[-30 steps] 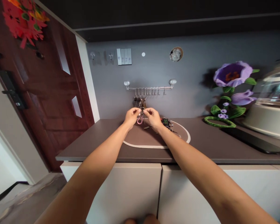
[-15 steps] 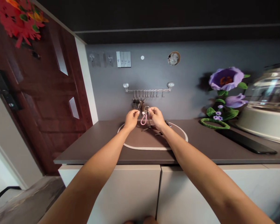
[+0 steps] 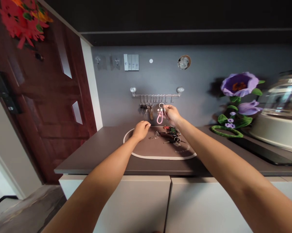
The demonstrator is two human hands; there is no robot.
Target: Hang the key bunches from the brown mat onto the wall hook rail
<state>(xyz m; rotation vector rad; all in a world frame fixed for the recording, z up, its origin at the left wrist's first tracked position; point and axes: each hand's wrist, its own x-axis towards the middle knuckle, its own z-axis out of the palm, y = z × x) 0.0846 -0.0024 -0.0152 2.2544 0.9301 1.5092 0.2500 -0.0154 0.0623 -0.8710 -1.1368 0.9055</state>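
My right hand [image 3: 172, 114] pinches a key ring [image 3: 161, 105] with a pink loop strap [image 3: 159, 117] hanging from it, held just under the hook rail [image 3: 157, 95] on the wall. Several sets of keys [image 3: 146, 108] hang from the rail's left hooks. My left hand [image 3: 141, 130], its fingers curled together with nothing seen in them, hovers over the left part of a brown mat [image 3: 150, 153]. On the mat, beneath my right hand, lie a black car key fob [image 3: 173, 130], more keys and a small chain [image 3: 155, 136].
To the right, a purple knitted flower [image 3: 239, 84] stands behind a black phone [image 3: 264, 152], beside a white appliance with a clear dome [image 3: 279, 126]. A dark cabinet overhangs the counter [image 3: 87, 149]. On the left is a red-brown door [image 3: 51, 106].
My right hand has moved up and to the right, bringing the key ring and pink strap close to the rail. My left hand has dropped lower, away from the key ring.
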